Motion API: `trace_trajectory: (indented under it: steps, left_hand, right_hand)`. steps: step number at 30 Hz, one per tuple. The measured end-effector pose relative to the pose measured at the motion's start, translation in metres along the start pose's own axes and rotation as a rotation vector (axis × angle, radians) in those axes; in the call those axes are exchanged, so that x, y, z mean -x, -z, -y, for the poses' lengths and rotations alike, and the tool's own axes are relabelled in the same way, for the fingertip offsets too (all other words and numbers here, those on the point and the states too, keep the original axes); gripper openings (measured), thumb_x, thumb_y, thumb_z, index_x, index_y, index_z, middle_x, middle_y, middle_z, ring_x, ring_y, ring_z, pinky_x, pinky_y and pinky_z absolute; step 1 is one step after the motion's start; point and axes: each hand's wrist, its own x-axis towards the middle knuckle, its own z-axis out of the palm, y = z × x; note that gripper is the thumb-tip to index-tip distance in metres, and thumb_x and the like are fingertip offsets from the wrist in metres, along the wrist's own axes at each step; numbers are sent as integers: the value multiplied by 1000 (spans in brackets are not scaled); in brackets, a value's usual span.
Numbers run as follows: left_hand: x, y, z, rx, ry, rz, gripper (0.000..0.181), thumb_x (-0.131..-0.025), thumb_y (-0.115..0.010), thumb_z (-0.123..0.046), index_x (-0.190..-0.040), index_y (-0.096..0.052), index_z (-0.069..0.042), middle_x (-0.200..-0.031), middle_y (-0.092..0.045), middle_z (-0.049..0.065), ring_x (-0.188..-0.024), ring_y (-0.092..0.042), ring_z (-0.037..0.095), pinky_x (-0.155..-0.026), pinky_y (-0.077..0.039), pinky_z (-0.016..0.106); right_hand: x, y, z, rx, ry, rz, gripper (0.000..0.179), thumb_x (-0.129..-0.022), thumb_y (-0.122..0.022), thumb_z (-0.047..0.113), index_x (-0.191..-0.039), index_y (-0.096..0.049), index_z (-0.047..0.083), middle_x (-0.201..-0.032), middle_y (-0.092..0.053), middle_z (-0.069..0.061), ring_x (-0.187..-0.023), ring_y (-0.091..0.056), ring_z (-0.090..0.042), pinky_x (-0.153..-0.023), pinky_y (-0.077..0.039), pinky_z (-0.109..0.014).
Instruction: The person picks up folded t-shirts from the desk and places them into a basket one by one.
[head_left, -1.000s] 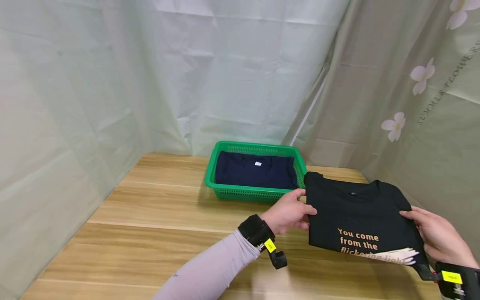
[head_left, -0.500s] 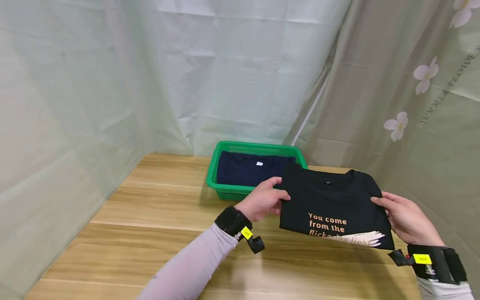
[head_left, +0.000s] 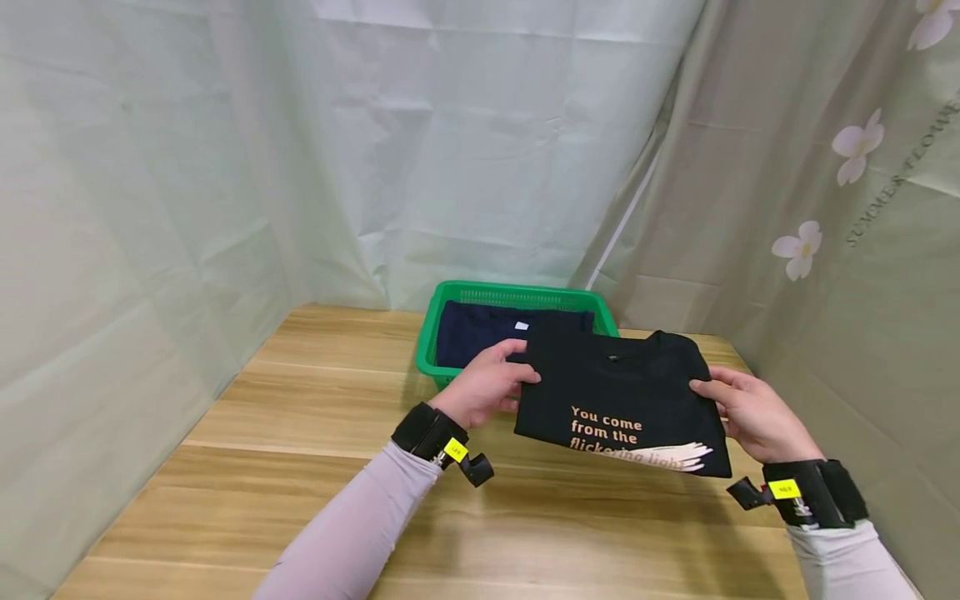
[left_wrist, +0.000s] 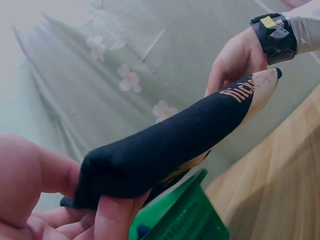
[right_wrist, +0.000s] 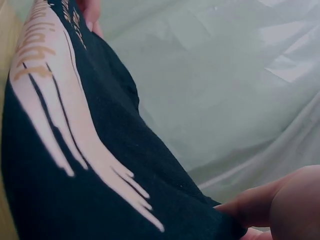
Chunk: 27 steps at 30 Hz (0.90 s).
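A folded black T-shirt [head_left: 600, 379] with printed lettering and a white brush-stroke print is held up above the table between both hands. My left hand [head_left: 487, 383] pinches its left edge, thumb on top and fingers beneath, as the left wrist view also shows. At the opposite edge my right hand [head_left: 753, 412] grips the cloth between thumb and fingers. Behind the shirt stands a green plastic basket [head_left: 429, 342], its front right part hidden by the shirt. Inside lies a folded navy garment [head_left: 472, 329] with a small white label.
The wooden table [head_left: 300, 400] extends to the left and front of the basket. Pale curtains [head_left: 465, 150] hang close behind the table and along both sides; the right one [head_left: 862, 333] carries printed flowers.
Both hands have carried the black T-shirt leftward and slightly up, from right of the basket to partly in front of it. The basket and the navy garment have stayed in place.
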Motion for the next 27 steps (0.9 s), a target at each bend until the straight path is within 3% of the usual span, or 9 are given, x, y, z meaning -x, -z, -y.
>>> trace_trajectory:
  steps: [4, 8, 16, 23, 27]
  left_hand:
    - [1, 11, -2, -3, -1, -24, 63, -103, -65, -4, -161, -42, -9, -112, -78, 9, -84, -79, 18, -75, -67, 34]
    - [2, 22, -6, -12, -2, -51, 61, -102, -67, -4, -158, -43, -7, -112, -78, 8, -83, -79, 17, -74, -67, 33]
    - [-1, 43, -11, -34, 14, -99, 59, -103, -68, -7, -157, -44, -4, -104, -77, 3, -78, -76, 14, -75, -67, 31]
    - [-8, 57, -18, -41, -10, -160, 62, -104, -65, -7, -161, -43, -6, -92, -71, -3, -71, -70, 10, -69, -63, 26]
    - [-14, 62, -22, -26, -26, -188, 58, -105, -63, -7, -161, -45, -6, -97, -71, -1, -72, -70, 10, -69, -63, 25]
  right_hand:
    - [-7, -8, 5, -41, 9, 54, 62, -116, -57, 30, -160, -34, -8, -109, -72, 17, -98, -73, -7, -87, -65, -27]
    - [-16, -15, 9, -173, 24, 128, 66, -117, -55, 26, -164, -24, -10, -113, -73, 17, -101, -75, -6, -89, -65, -27]
    - [-35, -32, 19, -285, 36, 195, 63, -117, -53, 18, -166, -22, -8, -115, -74, 14, -102, -75, -6, -91, -65, -26]
    - [-52, -39, 32, -422, 33, 312, 38, -116, -40, 6, -154, -36, 0, -118, -74, 7, -104, -75, -10, -93, -64, -27]
    - [-62, -45, 39, -441, 23, 327, 50, -115, -36, 3, -163, -25, -1, -127, -68, 5, -106, -72, -9, -96, -62, -27]
